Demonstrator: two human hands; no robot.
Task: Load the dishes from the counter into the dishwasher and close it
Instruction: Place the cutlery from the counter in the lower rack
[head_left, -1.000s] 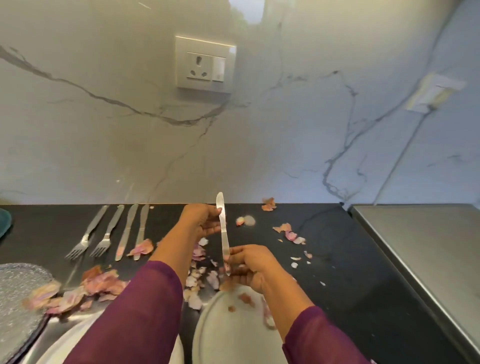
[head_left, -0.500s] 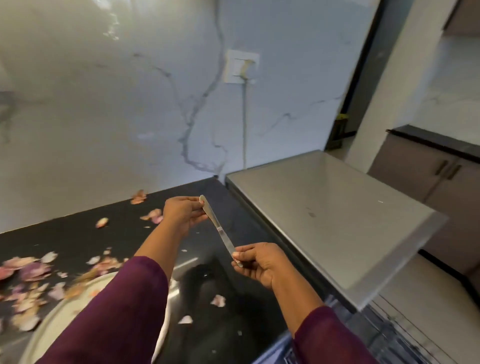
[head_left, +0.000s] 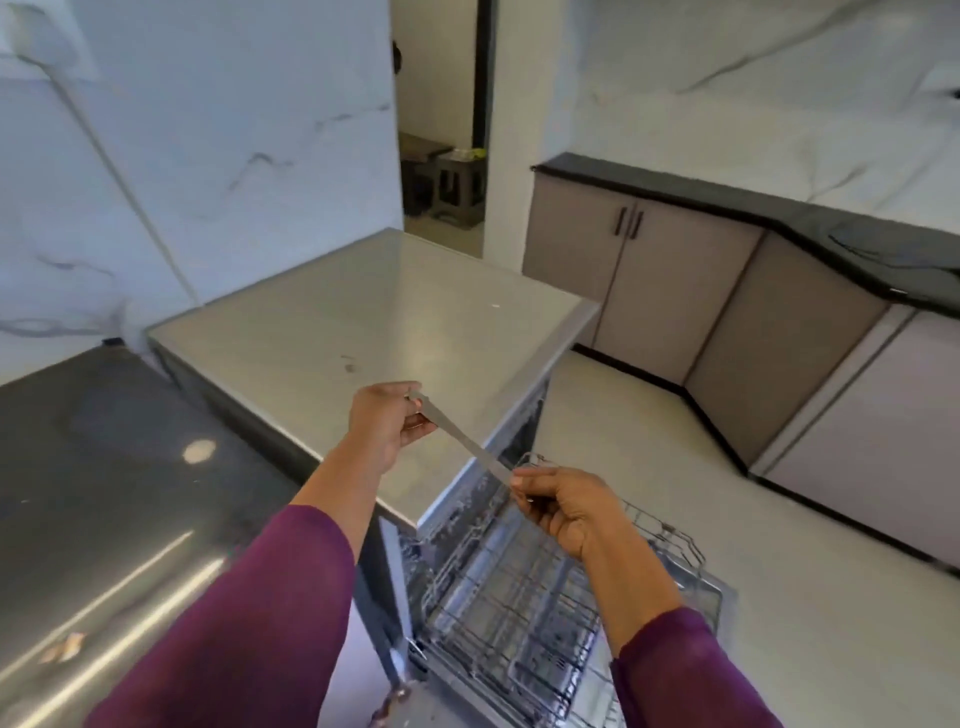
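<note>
Whereas half a second ago peels and a plate filled the lower left, we now look right over the pulled-out dishwasher rack (head_left: 519, 613). We find the knife (head_left: 461, 440) held as before: the left hand (head_left: 385, 423) pinches its far end, the right hand (head_left: 563, 512) pinches its near end. The knife hangs slanted above the rack, beside the steel dishwasher top (head_left: 363, 322), off the black counter (head_left: 104, 467).

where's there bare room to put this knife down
The grey top, bordered by the wall and the black counter, is bare but for specks. The black counter is bare except scraps at its near edge. The pulled-out rack below the right hand looks empty. Crowded only between the left hand and right hand, where the knife spans.
</note>
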